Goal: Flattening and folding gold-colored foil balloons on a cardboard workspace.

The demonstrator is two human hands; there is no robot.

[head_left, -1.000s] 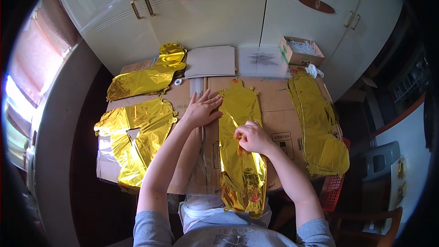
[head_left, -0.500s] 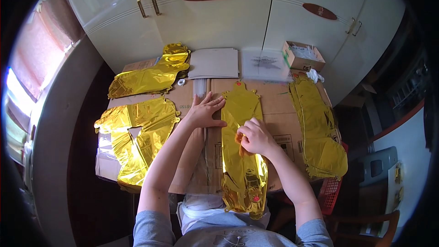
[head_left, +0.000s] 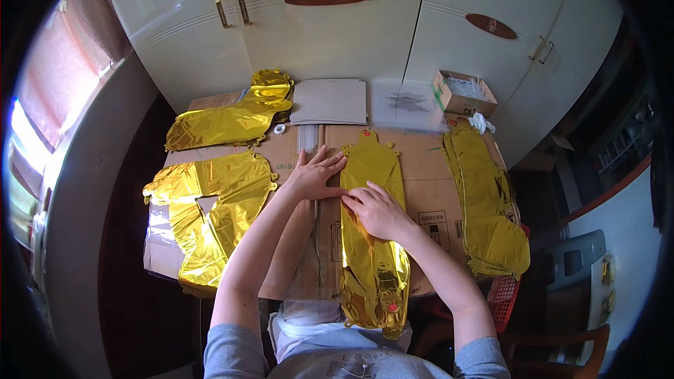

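Observation:
A long gold foil balloon [head_left: 371, 161], uninflated and flat, lies lengthwise down the middle of a cardboard-covered table. Its near end hangs over the front edge, with a small red mark there and another at the far tip. My left hand [head_left: 314, 177] rests spread on the cardboard, fingertips and thumb at the balloon's left edge. Palm down on the foil, my right hand [head_left: 375, 212] reaches toward that same edge, its fingers partly apart and close to my left thumb. The underside of the right hand is hidden.
More flat gold foil balloons lie at left [head_left: 232, 175], far left [head_left: 217, 123] and right [head_left: 484, 196]. Behind stand a stack of grey cards [head_left: 328, 102], a clear plastic sheet [head_left: 407, 105] and an open box [head_left: 463, 95]. A white tape roll [head_left: 279, 129] sits near the left balloons.
My right hand has shifted left and slightly away from me across the foil, and its fingers have stretched out from a curled shape. The left hand stays in place.

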